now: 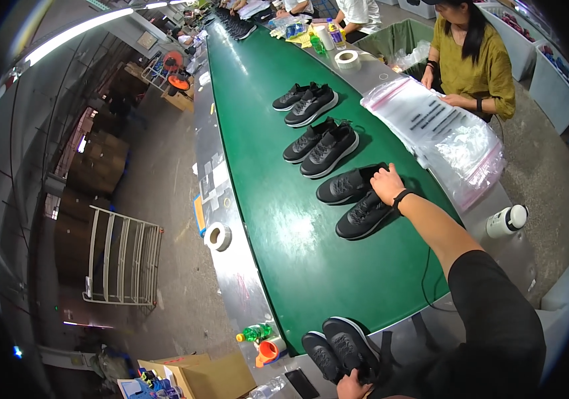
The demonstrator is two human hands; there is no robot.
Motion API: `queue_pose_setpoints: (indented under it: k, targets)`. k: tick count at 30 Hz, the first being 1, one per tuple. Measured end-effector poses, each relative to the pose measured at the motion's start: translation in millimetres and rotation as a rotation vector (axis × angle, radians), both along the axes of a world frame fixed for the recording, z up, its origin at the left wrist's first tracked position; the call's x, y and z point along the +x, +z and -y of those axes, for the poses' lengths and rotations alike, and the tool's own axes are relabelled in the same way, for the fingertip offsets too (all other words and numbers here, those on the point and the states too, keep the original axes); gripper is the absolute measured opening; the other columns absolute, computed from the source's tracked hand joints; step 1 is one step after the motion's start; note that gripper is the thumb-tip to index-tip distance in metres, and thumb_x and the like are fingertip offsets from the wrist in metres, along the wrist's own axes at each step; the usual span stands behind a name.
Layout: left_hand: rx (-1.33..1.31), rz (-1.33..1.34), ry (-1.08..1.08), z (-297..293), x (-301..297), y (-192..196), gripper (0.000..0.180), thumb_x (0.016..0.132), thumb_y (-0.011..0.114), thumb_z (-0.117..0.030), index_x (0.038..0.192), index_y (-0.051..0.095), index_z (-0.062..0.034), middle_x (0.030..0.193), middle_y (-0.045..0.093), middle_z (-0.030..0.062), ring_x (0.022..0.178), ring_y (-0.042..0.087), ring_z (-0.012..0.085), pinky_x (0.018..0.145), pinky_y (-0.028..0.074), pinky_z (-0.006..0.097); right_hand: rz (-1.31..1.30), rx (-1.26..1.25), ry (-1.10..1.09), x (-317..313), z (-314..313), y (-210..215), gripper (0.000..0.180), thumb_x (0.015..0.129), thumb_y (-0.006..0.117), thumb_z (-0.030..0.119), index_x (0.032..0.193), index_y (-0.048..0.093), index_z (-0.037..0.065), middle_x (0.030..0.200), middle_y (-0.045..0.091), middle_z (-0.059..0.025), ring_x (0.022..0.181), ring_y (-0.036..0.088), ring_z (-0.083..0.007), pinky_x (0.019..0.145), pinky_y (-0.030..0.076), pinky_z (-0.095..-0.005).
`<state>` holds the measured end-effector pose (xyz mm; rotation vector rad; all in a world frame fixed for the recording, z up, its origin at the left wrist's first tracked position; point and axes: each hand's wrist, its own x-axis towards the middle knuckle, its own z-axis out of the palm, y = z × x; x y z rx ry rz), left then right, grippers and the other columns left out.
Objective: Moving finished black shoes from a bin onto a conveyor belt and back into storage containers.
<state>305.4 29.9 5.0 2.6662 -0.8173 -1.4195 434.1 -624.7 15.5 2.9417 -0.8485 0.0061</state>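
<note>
On the green belt [268,179] my right hand [386,184] reaches forward, its fingers closed on the heel collars of a pair of black sneakers. The farther sneaker [341,188] and the nearer sneaker [360,218] lie side by side, toes to the left. Close to my body, my left hand [353,387] grips the heel end of another black pair, its fingers partly hidden by the shoes; one sneaker [346,338] rests next to its mate [323,359] at the belt's near end. Farther up the belt stand two more pairs, the middle pair [328,149] and the far pair [310,106].
A stack of clear plastic bags [441,126] lies along the right edge, near a seated person [474,60] in a yellow-green top. A white bottle [507,221], tape rolls [218,236], a green bottle [256,332], an orange cup [270,351] and a phone [302,384] border the belt.
</note>
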Motion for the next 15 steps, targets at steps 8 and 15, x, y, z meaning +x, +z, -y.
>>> queue_pose_setpoints:
  k: [8, 15]
  targets:
    - [-0.243, 0.233, -0.074, 33, 0, 45, 0.054, 0.064, 0.085, -0.038, 0.107, 0.06, -0.0176, 0.091, 0.068, 0.0148, 0.085, 0.068, 0.0359, 0.074, 0.055, 0.046, -0.102, 0.296, 0.123, -110, -106, 5, 0.014, 0.07, 0.065, 0.015, 0.079, 0.073, 0.008, 0.08, 0.072, -0.0153, 0.081, 0.07, -0.0289, 0.093, 0.045, -0.0453]
    - [-0.385, 0.275, -0.068, 35, -5, 48, 0.047, 0.066, 0.083, -0.035, 0.101, 0.06, -0.0142, 0.09, 0.065, 0.0187, 0.085, 0.066, 0.0384, 0.073, 0.054, 0.047, -0.164, 0.528, -0.053, -240, -241, 65, 0.024, 0.072, 0.063, 0.019, 0.084, 0.074, 0.001, 0.085, 0.071, -0.023, 0.083, 0.072, -0.0372, 0.077, 0.057, -0.0449]
